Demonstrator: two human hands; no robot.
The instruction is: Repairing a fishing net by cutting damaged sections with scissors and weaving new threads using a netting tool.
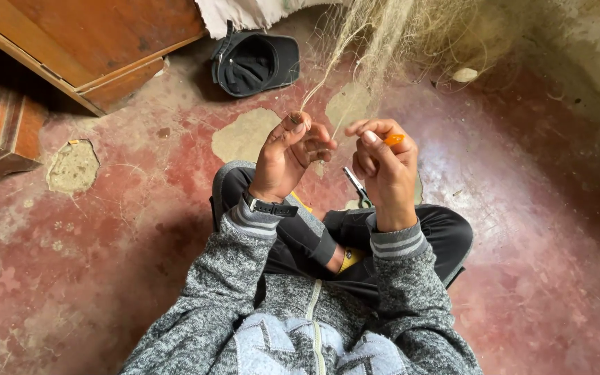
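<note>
Head view looks down on us sitting cross-legged on a worn red floor (105, 229) with bare patches in it. Our left hand (287, 156) is raised in front of us, its fingers (298, 125) pinched shut on pale strands of a net (376, 35) that rises up and away from us toward the wall. Our right hand (385, 163) sits just beside it, close but not touching, its fingers (376, 135) curled tight around a small orange tool (394, 139), of which only the tip shows above the knuckles. A thin line runs from the net down between the two hands.

Below the right hand a pair of scissors (357, 186) lies by our knee; only part shows. A dark watch strap (272, 207) circles the left wrist, above the striped cuff of a grey sweater. Beyond the hands, a dark cap (255, 64) lies upside down on the floor. A wooden cabinet (92, 42) stands at upper left, well apart from us. A pale cloth (244, 14) hangs just past the cap.
</note>
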